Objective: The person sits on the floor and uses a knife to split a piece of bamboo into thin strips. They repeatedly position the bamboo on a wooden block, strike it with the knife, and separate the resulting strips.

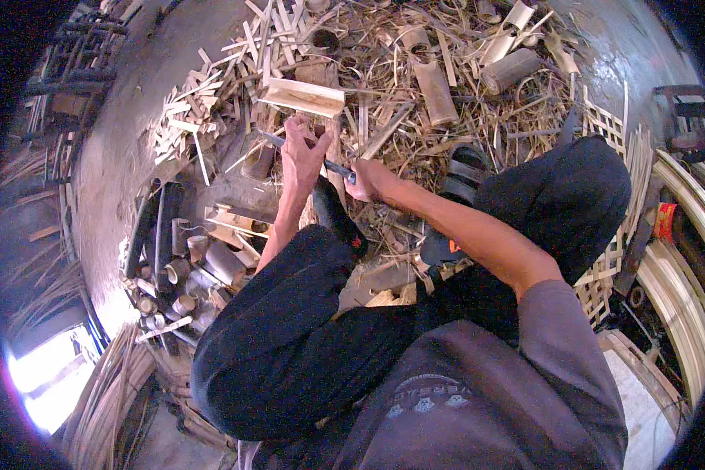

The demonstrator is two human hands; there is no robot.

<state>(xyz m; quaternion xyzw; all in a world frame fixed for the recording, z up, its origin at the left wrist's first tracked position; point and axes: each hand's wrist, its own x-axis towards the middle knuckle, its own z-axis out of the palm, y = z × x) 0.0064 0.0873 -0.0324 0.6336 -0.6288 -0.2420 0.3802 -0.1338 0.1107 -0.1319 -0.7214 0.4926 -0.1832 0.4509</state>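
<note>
My right hand [368,180] is closed round the dark handle of a knife [339,169]. The knife slants up and left behind my left hand, and a grey tip, apparently its blade, shows past the wrist. My left hand [299,153] has its fingers bent and drawn together over the knife. What they grip, if anything, is hidden. Just beyond its fingertips lies a split bamboo half [304,98], hollow side up. Whether the fingers touch its near edge I cannot tell.
Cut bamboo strips [188,110] heap at the far left, with shavings and a bamboo tube [511,70] further right. Short bamboo sections [223,262] pile by my left knee. A woven bamboo panel [599,290] and long bundled strips [681,301] lie at right. My sandalled foot [466,172] is near.
</note>
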